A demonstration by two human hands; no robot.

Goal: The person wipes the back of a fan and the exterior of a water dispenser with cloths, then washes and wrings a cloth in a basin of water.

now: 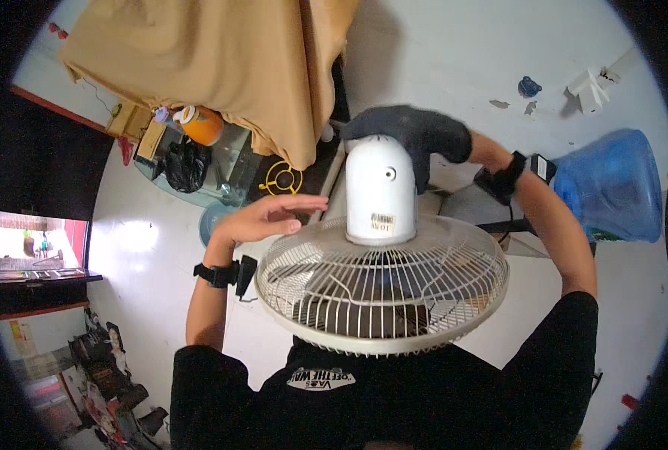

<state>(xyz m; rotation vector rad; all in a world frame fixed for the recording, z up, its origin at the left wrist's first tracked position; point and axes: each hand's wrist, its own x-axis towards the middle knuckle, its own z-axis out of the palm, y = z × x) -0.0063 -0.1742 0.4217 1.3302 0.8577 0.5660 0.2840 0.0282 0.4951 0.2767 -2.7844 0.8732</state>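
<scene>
An electric fan [383, 187] stands in front of me, its white motor housing up and its round wire guard [383, 300] toward my chest. My right hand [409, 135] is covered in dark grey fabric, which looks like a glove or mitt. It curves over the top and far right side of the housing, and the single fingers are hidden under the fabric. My bare left hand [263, 217] hovers at the guard's left edge with fingers stretched out and thumb apart. It holds nothing; whether it touches the guard cannot be told.
Beyond my left hand are a glass tank [233, 169] with a black plastic bag [185, 165], an orange jug [201, 126] and a yellow ring stand [281, 178]. A tan cloth [221, 60] drapes behind them. A large blue water bottle [608, 184] lies at the right.
</scene>
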